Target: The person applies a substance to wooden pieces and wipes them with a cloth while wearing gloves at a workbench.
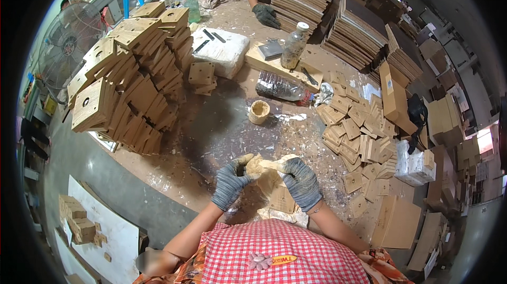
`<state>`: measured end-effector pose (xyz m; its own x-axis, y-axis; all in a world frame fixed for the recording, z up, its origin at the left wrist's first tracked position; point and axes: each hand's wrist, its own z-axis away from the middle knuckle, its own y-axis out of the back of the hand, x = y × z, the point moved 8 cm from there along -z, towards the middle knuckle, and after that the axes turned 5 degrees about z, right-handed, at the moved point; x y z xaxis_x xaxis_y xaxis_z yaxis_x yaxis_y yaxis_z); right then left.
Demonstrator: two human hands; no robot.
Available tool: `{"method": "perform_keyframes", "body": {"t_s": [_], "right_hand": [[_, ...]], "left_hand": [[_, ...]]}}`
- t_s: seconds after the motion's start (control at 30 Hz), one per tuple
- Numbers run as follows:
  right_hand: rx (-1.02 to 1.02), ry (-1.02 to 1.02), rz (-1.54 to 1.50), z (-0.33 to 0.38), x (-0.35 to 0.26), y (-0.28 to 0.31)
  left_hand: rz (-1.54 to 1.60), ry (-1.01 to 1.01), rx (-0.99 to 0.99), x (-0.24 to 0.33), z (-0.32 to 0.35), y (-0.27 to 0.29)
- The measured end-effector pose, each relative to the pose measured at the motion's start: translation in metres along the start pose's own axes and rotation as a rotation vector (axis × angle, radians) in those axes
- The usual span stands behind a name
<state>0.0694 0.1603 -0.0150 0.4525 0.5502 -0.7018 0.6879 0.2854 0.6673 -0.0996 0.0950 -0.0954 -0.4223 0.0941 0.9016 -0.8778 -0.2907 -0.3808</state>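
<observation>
My left hand (231,182), in a grey knit glove with bare fingertips, is closed on a crumbly tan lump (255,164) that looks like putty. My right hand (302,182), gloved the same way, pinches a pale, crumpled piece of cloth or film (273,164) that meets the lump. Both hands are close together above the near edge of the table. Beneath them lies a small wooden plate (282,199) with holes, partly covered by pale crumpled material. A small round tan tub (259,112) stands beyond the hands.
Stacked wooden plates (132,78) rise at the left; loose ones (354,125) lie heaped at the right. A plastic bottle (282,87) lies behind the tub, near an upright bottle (294,46). Across the table, another person's gloved hand (265,16) touches stacked boards (298,7).
</observation>
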Motion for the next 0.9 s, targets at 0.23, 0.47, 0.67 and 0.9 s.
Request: {"method": "perform_keyframes", "body": {"t_s": [0.23,0.47,0.67,0.9], "right_hand": [[-0.071,-0.01,-0.03,0.013,0.001,-0.002],[-0.115,0.027,-0.046,0.012,0.003,-0.019],[-0.071,0.079,0.036,0.011,-0.001,-0.007],[-0.077,-0.003,-0.142,-0.006,0.02,-0.016]], "left_hand": [[0.01,0.018,0.051,-0.004,-0.001,0.012],[-0.045,0.002,0.033,-0.007,-0.003,0.013],[-0.05,0.033,0.035,-0.008,-0.001,0.015],[-0.014,-0.015,0.143,-0.024,-0.016,0.034]]}}
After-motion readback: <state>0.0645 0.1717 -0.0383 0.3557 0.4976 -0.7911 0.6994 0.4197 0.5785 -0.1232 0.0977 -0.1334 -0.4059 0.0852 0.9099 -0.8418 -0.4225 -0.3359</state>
